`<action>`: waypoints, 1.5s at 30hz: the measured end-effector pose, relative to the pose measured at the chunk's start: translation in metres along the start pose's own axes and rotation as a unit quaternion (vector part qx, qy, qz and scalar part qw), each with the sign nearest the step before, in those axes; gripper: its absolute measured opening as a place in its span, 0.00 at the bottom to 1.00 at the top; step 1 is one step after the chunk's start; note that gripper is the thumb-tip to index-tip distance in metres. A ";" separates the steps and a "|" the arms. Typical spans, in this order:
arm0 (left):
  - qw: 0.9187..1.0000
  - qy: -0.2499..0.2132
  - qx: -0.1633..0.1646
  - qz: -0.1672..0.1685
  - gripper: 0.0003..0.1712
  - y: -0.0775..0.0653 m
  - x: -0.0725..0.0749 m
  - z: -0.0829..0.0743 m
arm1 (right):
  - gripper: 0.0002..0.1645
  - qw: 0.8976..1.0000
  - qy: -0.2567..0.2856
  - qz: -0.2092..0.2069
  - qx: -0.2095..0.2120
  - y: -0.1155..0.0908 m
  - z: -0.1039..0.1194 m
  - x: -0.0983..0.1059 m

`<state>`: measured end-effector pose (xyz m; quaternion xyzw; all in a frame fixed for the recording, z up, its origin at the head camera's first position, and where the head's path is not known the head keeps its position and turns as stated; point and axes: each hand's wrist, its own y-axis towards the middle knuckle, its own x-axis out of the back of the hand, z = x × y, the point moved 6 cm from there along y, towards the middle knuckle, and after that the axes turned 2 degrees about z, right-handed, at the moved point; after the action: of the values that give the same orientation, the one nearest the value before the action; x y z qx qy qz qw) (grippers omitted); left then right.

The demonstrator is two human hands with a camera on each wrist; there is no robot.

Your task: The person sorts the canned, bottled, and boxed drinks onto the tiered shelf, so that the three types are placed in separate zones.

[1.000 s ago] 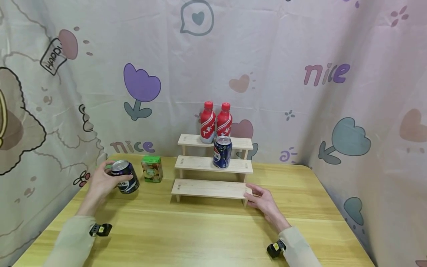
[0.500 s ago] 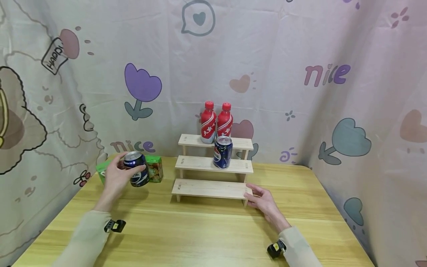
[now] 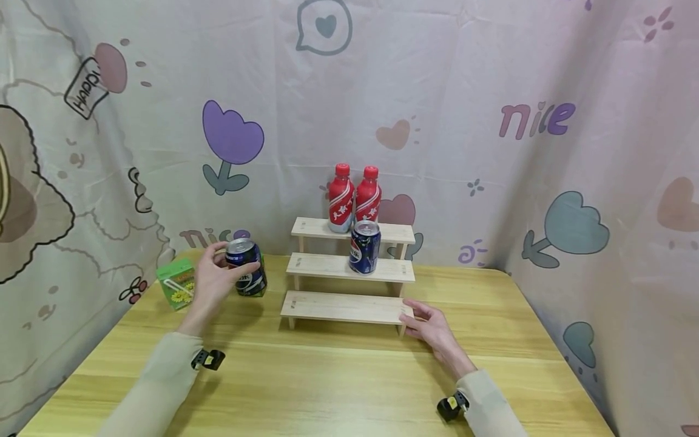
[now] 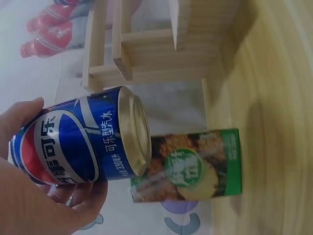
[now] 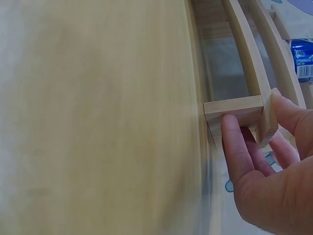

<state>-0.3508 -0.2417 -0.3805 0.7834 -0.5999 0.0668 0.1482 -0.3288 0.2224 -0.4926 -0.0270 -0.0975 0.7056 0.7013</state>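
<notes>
My left hand (image 3: 212,280) grips a blue Pepsi can (image 4: 83,132) around its side, thumb across the front, held above the table at the left. Behind the can stands a green and brown juice box (image 4: 188,166), mostly hidden in the head view. At the lowest step's right end, my right hand (image 3: 431,329) holds the three-step wooden shelf (image 3: 338,306). In the right wrist view its thumb lies on the step board and fingers reach under it to the leg (image 5: 234,105). A second Pepsi can (image 3: 364,249) stands upright on the middle step.
Two red bottles (image 3: 341,200) stand together on the top step. Left of my left forearm, a green drink carton (image 3: 177,285) with a straw on its side stands near the table's left edge. A printed curtain (image 3: 453,73) hangs behind the wooden table (image 3: 338,388).
My left hand has carried the can rightward, from beside the green carton to in front of the juice box. The left carton has come into view; my right hand stays on the shelf.
</notes>
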 end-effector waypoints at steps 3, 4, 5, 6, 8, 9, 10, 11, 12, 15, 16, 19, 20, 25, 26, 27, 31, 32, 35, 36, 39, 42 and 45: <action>1.000 -0.015 -0.013 0.004 0.52 0.001 -0.005 -0.005 | 0.33 1.000 0.001 -0.002 0.000 -0.001 0.001 -0.001; 1.000 -0.018 -0.018 0.004 0.52 0.002 -0.007 -0.007 | 0.33 1.000 0.000 -0.002 0.000 -0.001 0.001 -0.001; 0.999 -0.019 -0.026 0.003 0.51 0.002 -0.009 -0.008 | 0.33 1.000 -0.001 -0.002 0.001 -0.001 0.001 -0.001; 0.999 -0.021 -0.035 0.002 0.50 0.002 -0.012 -0.010 | 0.33 1.000 -0.001 -0.002 0.000 -0.001 0.002 -0.002; 0.998 -0.023 -0.051 -0.004 0.47 0.002 -0.016 -0.014 | 0.33 1.000 -0.001 -0.003 0.000 -0.001 0.001 -0.002; 0.998 -0.020 -0.059 -0.005 0.46 0.002 -0.019 -0.015 | 0.33 1.000 -0.001 -0.002 0.000 -0.001 0.001 -0.002; 0.998 -0.017 -0.066 -0.006 0.45 0.002 -0.021 -0.017 | 0.33 1.000 -0.002 -0.001 0.001 -0.001 0.001 -0.002; 0.997 -0.016 -0.075 -0.005 0.45 0.001 -0.024 -0.018 | 0.33 1.000 -0.001 0.000 0.001 -0.001 0.001 -0.003; 0.996 -0.018 -0.083 -0.005 0.44 0.002 -0.026 -0.019 | 0.33 1.000 -0.001 0.001 0.001 -0.002 0.001 -0.003; 0.994 -0.018 -0.108 -0.004 0.43 0.003 -0.035 -0.024 | 0.32 1.000 -0.002 0.000 0.002 -0.002 0.000 -0.003; 0.993 -0.018 -0.115 -0.006 0.43 0.003 -0.037 -0.026 | 0.32 1.000 -0.002 -0.001 0.002 -0.002 0.000 -0.003; 0.990 -0.025 -0.135 -0.023 0.41 0.006 -0.043 -0.030 | 0.32 1.000 -0.003 -0.003 0.002 -0.002 0.000 -0.002; 0.989 -0.028 -0.141 -0.029 0.41 0.006 -0.044 -0.031 | 0.32 1.000 -0.003 -0.003 0.003 -0.002 0.000 -0.002; 0.987 -0.047 -0.147 -0.040 0.41 0.011 -0.054 -0.034 | 0.32 1.000 -0.002 -0.005 0.002 -0.002 0.000 -0.001; 0.987 -0.047 -0.146 -0.040 0.41 0.012 -0.057 -0.035 | 0.32 1.000 -0.002 -0.005 0.002 -0.002 0.000 -0.001; 0.988 -0.047 -0.144 -0.038 0.42 0.012 -0.060 -0.036 | 0.32 1.000 -0.002 -0.006 0.001 -0.001 0.000 -0.001; 0.988 -0.052 -0.144 -0.025 0.44 0.014 -0.075 -0.041 | 0.33 1.000 -0.002 -0.007 -0.001 -0.001 0.001 0.000; 0.987 -0.056 -0.146 -0.023 0.44 0.014 -0.079 -0.042 | 0.33 1.000 -0.001 -0.006 -0.003 -0.001 0.001 0.000; 0.986 -0.061 -0.152 -0.013 0.44 0.014 -0.090 -0.046 | 0.33 1.000 0.001 -0.006 -0.004 -0.001 0.001 0.000; 0.986 -0.062 -0.154 -0.011 0.44 0.014 -0.094 -0.046 | 0.33 1.000 0.002 -0.006 -0.005 -0.001 0.001 0.000; 0.985 -0.066 -0.158 -0.002 0.44 0.016 -0.103 -0.047 | 0.33 1.000 0.006 -0.005 -0.005 0.000 0.000 0.001; 0.984 -0.067 -0.162 0.009 0.44 0.017 -0.111 -0.048 | 0.33 1.000 0.008 -0.003 -0.005 0.001 0.000 0.001; 0.983 -0.069 -0.167 0.025 0.43 0.018 -0.119 -0.050 | 0.33 1.000 0.010 -0.001 -0.004 0.001 -0.002 0.001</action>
<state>-0.3969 -0.1206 -0.3644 0.7349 -0.6311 -0.0844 0.2333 -0.3300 0.2239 -0.4943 -0.0369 -0.0938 0.7042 0.7028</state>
